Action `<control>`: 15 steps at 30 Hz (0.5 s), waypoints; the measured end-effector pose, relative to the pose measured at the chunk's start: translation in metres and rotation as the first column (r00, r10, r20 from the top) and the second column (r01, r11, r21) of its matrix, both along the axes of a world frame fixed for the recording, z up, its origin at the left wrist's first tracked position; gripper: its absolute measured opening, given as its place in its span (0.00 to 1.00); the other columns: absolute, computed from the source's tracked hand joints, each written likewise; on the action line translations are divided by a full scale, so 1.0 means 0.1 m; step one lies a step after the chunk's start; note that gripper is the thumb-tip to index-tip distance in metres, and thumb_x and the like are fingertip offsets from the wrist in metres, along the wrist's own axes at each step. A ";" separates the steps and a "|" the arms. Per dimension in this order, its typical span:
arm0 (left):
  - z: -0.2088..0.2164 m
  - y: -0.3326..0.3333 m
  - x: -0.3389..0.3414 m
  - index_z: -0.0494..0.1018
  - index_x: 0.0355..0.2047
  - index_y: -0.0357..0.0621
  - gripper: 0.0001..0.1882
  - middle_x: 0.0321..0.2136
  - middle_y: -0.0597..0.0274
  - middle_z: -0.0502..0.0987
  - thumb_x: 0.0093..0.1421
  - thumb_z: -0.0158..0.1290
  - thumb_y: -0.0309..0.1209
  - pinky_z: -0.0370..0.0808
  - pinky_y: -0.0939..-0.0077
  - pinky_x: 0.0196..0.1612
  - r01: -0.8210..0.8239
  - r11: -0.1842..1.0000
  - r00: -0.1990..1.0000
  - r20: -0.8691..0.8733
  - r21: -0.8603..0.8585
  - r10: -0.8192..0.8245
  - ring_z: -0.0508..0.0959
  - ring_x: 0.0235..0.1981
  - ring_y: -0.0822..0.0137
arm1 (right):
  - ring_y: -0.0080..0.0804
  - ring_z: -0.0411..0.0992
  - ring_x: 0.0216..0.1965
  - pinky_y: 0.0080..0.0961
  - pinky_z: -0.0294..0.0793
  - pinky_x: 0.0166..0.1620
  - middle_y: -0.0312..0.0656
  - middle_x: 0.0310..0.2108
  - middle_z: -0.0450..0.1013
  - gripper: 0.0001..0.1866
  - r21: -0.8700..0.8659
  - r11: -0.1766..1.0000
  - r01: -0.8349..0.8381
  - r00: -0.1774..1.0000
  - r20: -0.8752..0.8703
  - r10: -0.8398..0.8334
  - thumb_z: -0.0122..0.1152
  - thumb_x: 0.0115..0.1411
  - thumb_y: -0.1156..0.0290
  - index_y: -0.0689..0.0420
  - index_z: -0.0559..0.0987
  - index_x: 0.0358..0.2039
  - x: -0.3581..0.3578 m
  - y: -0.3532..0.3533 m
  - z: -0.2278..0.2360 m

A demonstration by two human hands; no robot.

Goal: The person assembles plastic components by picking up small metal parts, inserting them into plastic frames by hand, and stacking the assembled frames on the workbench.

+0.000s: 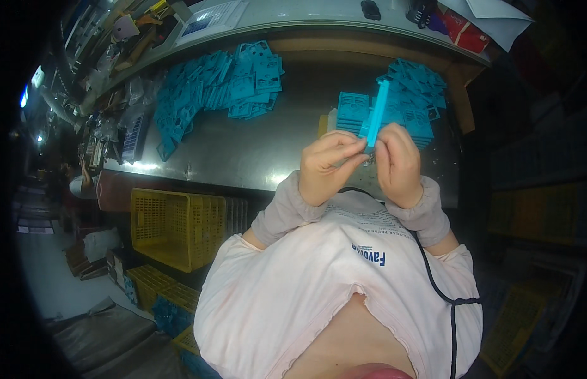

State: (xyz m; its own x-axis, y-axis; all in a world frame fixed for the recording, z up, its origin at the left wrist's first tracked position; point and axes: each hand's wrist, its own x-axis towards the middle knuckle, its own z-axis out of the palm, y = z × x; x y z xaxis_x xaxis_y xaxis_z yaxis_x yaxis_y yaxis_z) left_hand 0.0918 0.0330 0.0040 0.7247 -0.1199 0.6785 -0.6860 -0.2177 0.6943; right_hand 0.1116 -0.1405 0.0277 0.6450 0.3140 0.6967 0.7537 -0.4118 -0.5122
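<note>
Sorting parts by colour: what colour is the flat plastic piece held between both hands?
Bright turquoise-blue plastic piece, seen in the head view.

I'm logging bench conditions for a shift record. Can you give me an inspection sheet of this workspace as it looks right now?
Surface: grey metal bench, shiny, bare in the middle.
Job's things: blue plastic strip held upright; neat stack of blue plastic parts behind it.
Clutter: loose heap of blue parts at left, another heap at right; bags and tools at the far left edge.
Grippers: left hand and right hand both pinch the strip's lower end.
Cables: black cord over the shirt.
Surroundings: yellow crate below the bench; dim shelves at right.
</note>
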 end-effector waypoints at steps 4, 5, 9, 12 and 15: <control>0.00 -0.03 -0.04 0.79 0.44 0.31 0.19 0.38 0.54 0.79 0.49 0.62 0.11 0.81 0.79 0.39 -0.016 0.998 1.000 0.013 0.057 0.016 0.80 0.40 0.69 | 0.46 0.69 0.31 0.35 0.68 0.34 0.47 0.30 0.70 0.02 -0.041 0.999 0.010 0.983 -0.183 -0.018 0.55 0.56 0.82 0.62 0.73 0.31 -0.02 -0.05 -0.03; 0.01 -0.08 -0.07 0.77 0.48 0.32 0.22 0.38 0.55 0.79 0.50 0.61 0.12 0.81 0.79 0.41 0.004 0.993 0.989 -0.144 -0.114 -0.020 0.79 0.40 0.70 | 0.46 0.69 0.31 0.35 0.68 0.34 0.47 0.30 0.70 0.02 -0.040 0.999 0.013 0.983 -0.184 -0.020 0.55 0.56 0.82 0.62 0.73 0.31 -0.03 -0.03 -0.02; -0.01 -0.08 -0.09 0.67 0.59 0.32 0.33 0.38 0.56 0.78 0.52 0.61 0.12 0.82 0.79 0.43 0.027 0.909 0.887 -0.410 -0.416 -0.214 0.78 0.40 0.71 | 0.45 0.70 0.32 0.35 0.69 0.35 0.47 0.31 0.71 0.05 0.081 0.997 0.010 0.998 -0.060 -0.005 0.57 0.53 0.81 0.62 0.73 0.31 -0.02 0.01 0.05; -0.04 -0.08 -0.08 0.62 0.62 0.30 0.36 0.38 0.56 0.77 0.52 0.60 0.12 0.82 0.79 0.42 0.065 0.883 0.881 -0.388 -0.464 -0.269 0.78 0.40 0.71 | 0.44 0.70 0.32 0.34 0.69 0.35 0.47 0.31 0.71 0.06 0.076 0.997 0.008 1.000 -0.030 -0.006 0.58 0.51 0.81 0.61 0.73 0.31 -0.03 -0.01 0.03; -0.06 -0.11 -0.07 0.61 0.62 0.29 0.37 0.37 0.56 0.77 0.52 0.60 0.11 0.82 0.78 0.43 0.076 0.865 0.856 -0.413 -0.496 -0.311 0.79 0.40 0.71 | 0.44 0.70 0.31 0.34 0.69 0.35 0.47 0.31 0.71 0.07 0.061 0.998 0.025 0.999 -0.027 -0.024 0.59 0.49 0.80 0.61 0.73 0.31 -0.02 -0.05 0.04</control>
State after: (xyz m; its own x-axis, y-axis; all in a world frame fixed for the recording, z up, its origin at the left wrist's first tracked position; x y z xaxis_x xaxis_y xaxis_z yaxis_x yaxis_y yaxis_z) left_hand 0.0851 0.0216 -0.0015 0.9584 -0.0626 0.2785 -0.2483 0.2984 0.9216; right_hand 0.1095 -0.1455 0.0318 0.6703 0.2551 0.6969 0.7297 -0.3975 -0.5564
